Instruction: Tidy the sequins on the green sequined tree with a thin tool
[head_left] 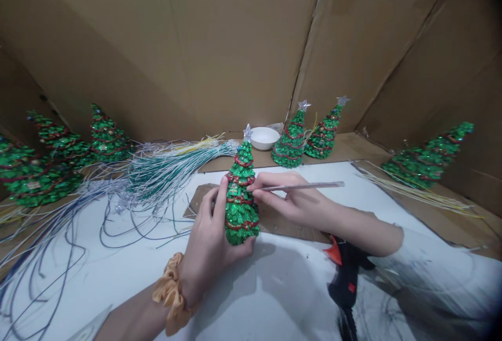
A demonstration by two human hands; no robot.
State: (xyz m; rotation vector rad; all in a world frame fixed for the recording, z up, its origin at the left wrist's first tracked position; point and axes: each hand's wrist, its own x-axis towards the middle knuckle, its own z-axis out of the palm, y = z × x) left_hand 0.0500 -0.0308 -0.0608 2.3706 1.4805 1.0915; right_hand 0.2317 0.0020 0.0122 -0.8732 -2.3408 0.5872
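Observation:
My left hand (209, 239) is wrapped round the lower half of a small green glitter Christmas tree (240, 194) with red garlands and a clear star on top; it stands upright on the white table (274, 299). My right hand (288, 194) pinches a thin clear stick (309, 186) like a pen, its tip touching the tree's right side near the middle. An orange scrunchie (172, 294) sits on my left wrist.
A black glue gun (345, 278) with an orange nozzle lies under my right forearm. Bundled wires (164, 171) with small stars spread to the left. More glitter trees stand at left (58, 158), behind (292, 139) and at right (427, 160). A white bowl (264, 137) sits at the back. Cardboard walls surround the table.

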